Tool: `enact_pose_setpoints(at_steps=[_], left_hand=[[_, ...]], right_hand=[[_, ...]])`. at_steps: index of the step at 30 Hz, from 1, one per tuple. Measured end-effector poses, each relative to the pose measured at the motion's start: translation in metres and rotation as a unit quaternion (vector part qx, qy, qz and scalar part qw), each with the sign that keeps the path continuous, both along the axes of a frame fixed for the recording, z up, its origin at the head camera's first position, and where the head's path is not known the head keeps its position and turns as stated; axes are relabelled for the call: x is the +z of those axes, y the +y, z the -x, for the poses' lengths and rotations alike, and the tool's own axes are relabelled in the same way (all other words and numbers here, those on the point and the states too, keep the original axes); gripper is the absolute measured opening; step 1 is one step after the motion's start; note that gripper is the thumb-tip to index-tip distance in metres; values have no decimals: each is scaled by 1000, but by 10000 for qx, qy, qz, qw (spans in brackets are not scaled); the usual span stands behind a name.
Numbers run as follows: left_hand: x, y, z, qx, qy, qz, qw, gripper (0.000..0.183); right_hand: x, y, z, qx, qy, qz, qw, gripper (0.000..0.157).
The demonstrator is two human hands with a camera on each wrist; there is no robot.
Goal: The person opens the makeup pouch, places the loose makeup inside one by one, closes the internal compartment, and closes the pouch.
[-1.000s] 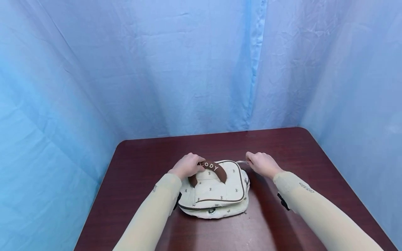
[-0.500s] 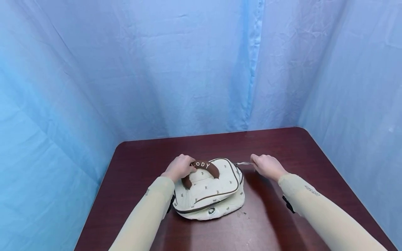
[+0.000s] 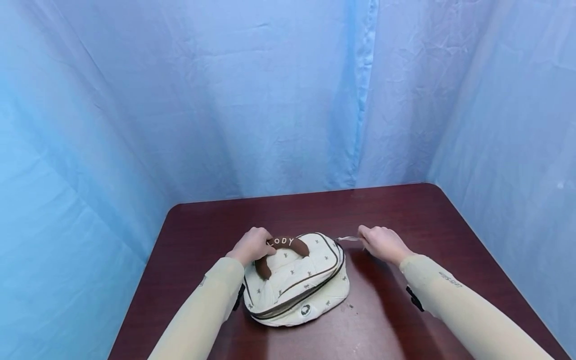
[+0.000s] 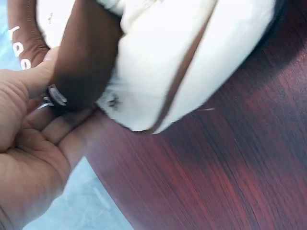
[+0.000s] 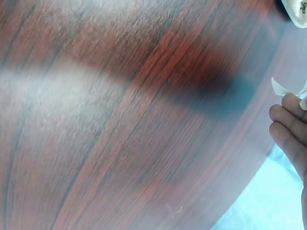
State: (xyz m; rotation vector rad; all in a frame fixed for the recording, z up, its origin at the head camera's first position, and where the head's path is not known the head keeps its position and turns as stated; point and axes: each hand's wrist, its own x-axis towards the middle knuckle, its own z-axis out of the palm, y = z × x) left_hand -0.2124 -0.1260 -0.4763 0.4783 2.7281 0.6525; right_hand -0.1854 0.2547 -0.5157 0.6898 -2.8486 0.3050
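Observation:
A cream bag point(image 3: 292, 287) with small dark prints and brown piping lies on the table, its round emblem facing the near side. My left hand point(image 3: 253, 246) grips the bag's padded brown handle point(image 3: 294, 245), which bears white letters; in the left wrist view the thumb lies over the handle point(image 4: 86, 57) and the fingers pass beneath. To the right of the bag, my right hand point(image 3: 382, 243) pinches a thin white ribbon point(image 3: 347, 239) that runs taut to the bag's back right corner. A loose end of the ribbon point(image 5: 279, 88) sticks out past the fingertips in the right wrist view.
The dark red wooden table point(image 3: 378, 205) has rounded far corners. Light blue curtains point(image 3: 288, 100) hang behind it and along both sides. Small dark specks point(image 3: 351, 306) mark the tabletop near the bag's front right corner.
The bag and my left hand have shifted left and slightly nearer, and the bag has turned a little. My right hand has moved slightly right, with more of the ribbon stretched between it and the bag.

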Motion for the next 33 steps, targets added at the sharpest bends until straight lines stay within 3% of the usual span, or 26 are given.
enact_pose_setpoints(at_steps=[3,7,11,17,24,33], left_hand=[[2,-1,0,-70,-175,41,9998,19],[10,2,3,-188,-343,99,9992,10],[21,11,9,-518,-484,138,9974,17],[30,43,14,-931,-548,192,9940,54],[32,79,14,-1276,-583,545,9886,53],[27,98,14,-1214,-757,671,9874,62]], right_hand=[[2,-2,1,85,115,46,9999,21],[7,-5,3,144,147,106,9997,18],[10,-6,5,137,112,97,9998,16],[16,-7,5,205,147,151,9996,16],[17,-11,6,245,23,171,9995,19],[19,-13,4,338,-61,203,9992,20]])
